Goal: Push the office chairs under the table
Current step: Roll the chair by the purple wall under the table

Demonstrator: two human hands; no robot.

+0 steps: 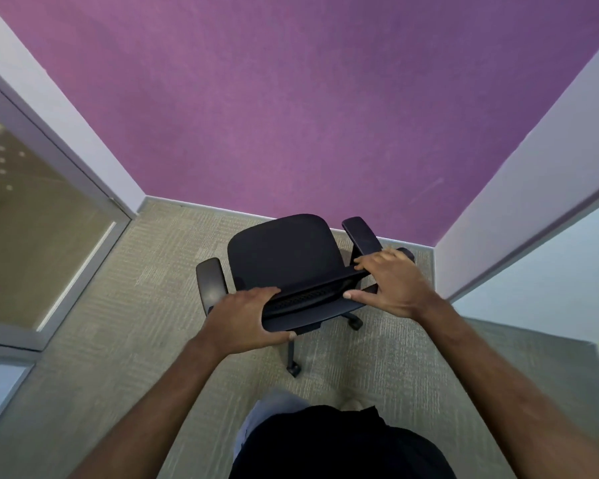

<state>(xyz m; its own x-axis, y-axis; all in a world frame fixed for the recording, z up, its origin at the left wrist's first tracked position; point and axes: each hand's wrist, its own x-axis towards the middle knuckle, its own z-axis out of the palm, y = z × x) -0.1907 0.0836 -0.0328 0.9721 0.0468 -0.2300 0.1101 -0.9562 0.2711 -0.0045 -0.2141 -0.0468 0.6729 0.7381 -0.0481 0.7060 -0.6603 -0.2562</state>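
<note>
- The office chair stands at your 12 o'clock on the beige carpet, its seat facing the purple wall, just short of the baseboard.
- It is black all over — curved seat pan, mesh backrest seen from above, two padded armrests, one at 10 o'clock and one at 1 o'clock, and castered legs showing beneath.
- Your left hand clasps the backrest's top edge at its left corner, fingers over the top, thumb below.
- Your right hand grips the right corner, fingers spread over the rim, thumb pressed on the near face.
- A glass door sits at 9 o'clock.
</note>
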